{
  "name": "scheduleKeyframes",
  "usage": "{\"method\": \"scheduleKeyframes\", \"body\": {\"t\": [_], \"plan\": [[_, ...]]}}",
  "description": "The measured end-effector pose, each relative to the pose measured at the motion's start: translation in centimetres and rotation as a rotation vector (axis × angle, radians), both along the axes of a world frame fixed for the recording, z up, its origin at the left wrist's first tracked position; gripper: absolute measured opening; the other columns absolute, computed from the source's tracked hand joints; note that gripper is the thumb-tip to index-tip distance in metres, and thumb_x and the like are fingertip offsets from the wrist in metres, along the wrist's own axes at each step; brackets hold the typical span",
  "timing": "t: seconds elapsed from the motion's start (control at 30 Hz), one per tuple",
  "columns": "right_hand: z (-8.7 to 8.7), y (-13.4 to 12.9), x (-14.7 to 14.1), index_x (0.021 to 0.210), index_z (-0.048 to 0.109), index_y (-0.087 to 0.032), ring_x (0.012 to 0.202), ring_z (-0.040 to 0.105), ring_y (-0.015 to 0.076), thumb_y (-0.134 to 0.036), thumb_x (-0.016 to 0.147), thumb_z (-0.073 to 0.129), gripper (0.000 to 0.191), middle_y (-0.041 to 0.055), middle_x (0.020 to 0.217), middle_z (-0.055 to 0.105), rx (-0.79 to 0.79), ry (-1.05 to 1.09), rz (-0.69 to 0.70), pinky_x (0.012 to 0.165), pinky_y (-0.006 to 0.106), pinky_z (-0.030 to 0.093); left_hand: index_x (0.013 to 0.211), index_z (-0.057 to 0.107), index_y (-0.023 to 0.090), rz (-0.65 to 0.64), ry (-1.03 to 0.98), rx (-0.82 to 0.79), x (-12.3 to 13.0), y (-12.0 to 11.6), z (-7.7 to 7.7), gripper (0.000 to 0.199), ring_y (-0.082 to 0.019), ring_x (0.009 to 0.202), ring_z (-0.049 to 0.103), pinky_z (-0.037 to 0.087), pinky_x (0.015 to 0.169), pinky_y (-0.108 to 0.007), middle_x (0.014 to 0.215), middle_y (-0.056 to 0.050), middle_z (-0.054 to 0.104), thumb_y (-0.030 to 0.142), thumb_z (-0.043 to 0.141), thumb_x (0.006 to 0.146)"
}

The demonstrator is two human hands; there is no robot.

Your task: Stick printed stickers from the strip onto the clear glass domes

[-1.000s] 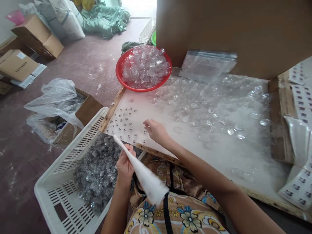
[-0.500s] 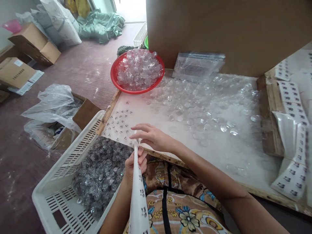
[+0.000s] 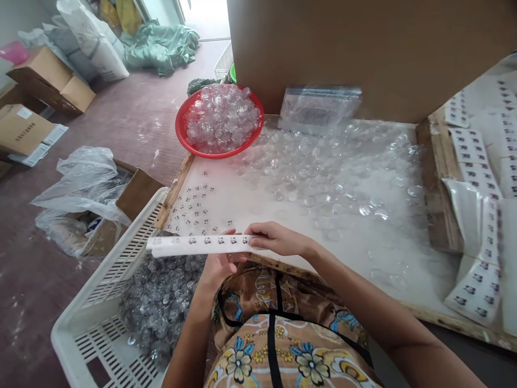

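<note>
A white sticker strip (image 3: pixel 197 245) printed with small dark figures lies level across my hands, above the corner of the basket. My right hand (image 3: pixel 274 238) pinches its right end between thumb and fingers. Beneath the strip is my left hand (image 3: pixel 221 267), with its thumb apart and its fingers partly hidden behind the strip. Several small printed pieces (image 3: pixel 196 207) are spread on the white tabletop (image 3: pixel 258 202) just beyond the strip. Many clear round discs (image 3: pixel 315 183) cover the table farther right.
A red bowl (image 3: pixel 220 155) heaped with clear discs stands at the back left. Below left is a white basket (image 3: pixel 67 328) holding dark, clear-edged pieces. More sticker strips (image 3: pixel 476 285) lie at the right by a wooden ledge (image 3: pixel 440 188). A cardboard panel (image 3: pixel 343 48) rises behind.
The strip has swung from hanging toward my body to lying level, pointing left. My right hand has closed on its end, and my left hand has loosened beneath it.
</note>
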State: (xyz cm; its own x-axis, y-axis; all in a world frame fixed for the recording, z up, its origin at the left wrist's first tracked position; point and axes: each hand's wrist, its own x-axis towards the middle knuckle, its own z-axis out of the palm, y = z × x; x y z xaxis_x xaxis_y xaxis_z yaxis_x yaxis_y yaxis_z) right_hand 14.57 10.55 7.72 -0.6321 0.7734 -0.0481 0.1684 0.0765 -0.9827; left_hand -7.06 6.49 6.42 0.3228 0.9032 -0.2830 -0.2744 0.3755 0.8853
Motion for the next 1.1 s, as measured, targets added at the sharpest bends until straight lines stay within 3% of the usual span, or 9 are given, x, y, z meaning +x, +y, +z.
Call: {"method": "scheduleKeyframes", "body": {"t": [0.03,0.1,0.17,0.23,0.43,0.7,0.8,0.97,1.1], "plan": [[-0.1,-0.3,-0.2,0.094,0.064,-0.015,0.069,0.050,0.0116,-0.029,0.093,0.052,0.018,0.0013,0.080,0.061,0.001,-0.033,-0.006,0.063,0.024,0.038,0.122,0.065,0.023,0.029,0.067,0.032,0.1,0.1,0.2,0.076,-0.031,0.108,0.067,0.060,0.083,-0.035,0.128,-0.013,0.066,0.048,0.091,0.055],[-0.3,-0.7,-0.7,0.096,0.063,-0.016,0.071,0.052,0.0123,-0.024,0.091,0.053,0.014,0.0014,0.081,0.064,-0.003,-0.078,-0.046,0.065,0.025,0.039,0.118,0.068,0.022,0.097,0.176,0.057,0.6,0.0,0.4,0.054,-0.031,0.117,0.063,0.057,0.091,-0.037,0.129,-0.012,0.065,0.044,0.083,0.070],[-0.7,-1.0,-0.9,0.109,0.059,-0.017,0.071,0.054,0.0128,-0.022,0.087,0.058,0.023,0.0008,0.083,0.065,-0.015,-0.089,-0.161,0.066,0.025,0.041,0.107,0.070,0.021,0.186,0.200,0.049,1.4,0.0,0.4,0.030,-0.028,0.111,0.066,0.058,0.087,-0.036,0.117,-0.011,0.070,0.039,0.071,0.084],[-1.2,-1.1,-0.6,0.117,0.054,-0.018,0.071,0.056,0.0132,-0.023,0.081,0.065,0.038,0.0016,0.088,0.065,-0.022,-0.081,-0.307,0.066,0.026,0.043,0.103,0.070,0.020,0.274,0.157,0.042,1.9,0.1,0.3,0.022,-0.025,0.101,0.070,0.061,0.079,-0.034,0.110,-0.009,0.072,0.037,0.067,0.088],[-2.3,-1.4,0.0,0.092,0.063,-0.019,0.067,0.055,0.0129,-0.020,0.084,0.064,0.008,-0.0003,0.076,0.063,0.077,-0.088,-0.454,0.064,0.025,0.045,0.103,0.069,0.021,0.372,0.120,0.045,1.8,0.3,-0.3,0.022,-0.020,0.092,0.072,0.061,0.075,-0.028,0.106,-0.007,0.073,0.034,0.071,0.085],[-2.6,-3.2,-1.1,0.093,0.063,-0.021,0.091,0.063,0.0188,-0.019,0.097,0.051,0.012,0.0084,0.104,0.068,0.510,-0.297,-0.538,0.074,0.029,0.050,0.102,0.069,0.021,0.414,0.145,0.035,2.0,-0.4,-0.3,0.021,-0.020,0.097,0.071,0.060,0.081,-0.031,0.110,-0.006,0.072,0.035,0.070,0.086],[-2.7,-3.5,-0.7,0.096,0.062,-0.021,0.095,0.062,0.0202,-0.020,0.096,0.054,0.008,0.0084,0.102,0.067,0.507,-0.278,-0.524,0.080,0.031,0.050,0.102,0.069,0.020,0.397,0.148,0.022,1.9,-0.8,-0.6,0.022,-0.022,0.099,0.070,0.060,0.082,-0.032,0.110,-0.007,0.073,0.035,0.070,0.085],[-3.1,-3.9,-0.8,0.091,0.062,-0.020,0.083,0.060,0.0182,-0.017,0.095,0.054,0.009,0.0059,0.090,0.065,0.445,-0.316,-0.484,0.073,0.029,0.048,0.104,0.069,0.020,0.379,0.141,0.020,1.9,-1.5,-0.9,0.025,-0.024,0.099,0.071,0.061,0.080,-0.034,0.111,-0.008,0.072,0.036,0.071,0.084],[-3.0,-4.2,-1.2,0.094,0.061,-0.020,0.087,0.059,0.0197,-0.015,0.094,0.053,0.009,0.0078,0.094,0.064,0.415,-0.336,-0.502,0.076,0.031,0.048,0.105,0.069,0.019,0.388,0.132,0.000,1.8,-1.7,-1.0,0.028,-0.024,0.100,0.071,0.061,0.080,-0.034,0.111,-0.008,0.072,0.037,0.072,0.083]]}}
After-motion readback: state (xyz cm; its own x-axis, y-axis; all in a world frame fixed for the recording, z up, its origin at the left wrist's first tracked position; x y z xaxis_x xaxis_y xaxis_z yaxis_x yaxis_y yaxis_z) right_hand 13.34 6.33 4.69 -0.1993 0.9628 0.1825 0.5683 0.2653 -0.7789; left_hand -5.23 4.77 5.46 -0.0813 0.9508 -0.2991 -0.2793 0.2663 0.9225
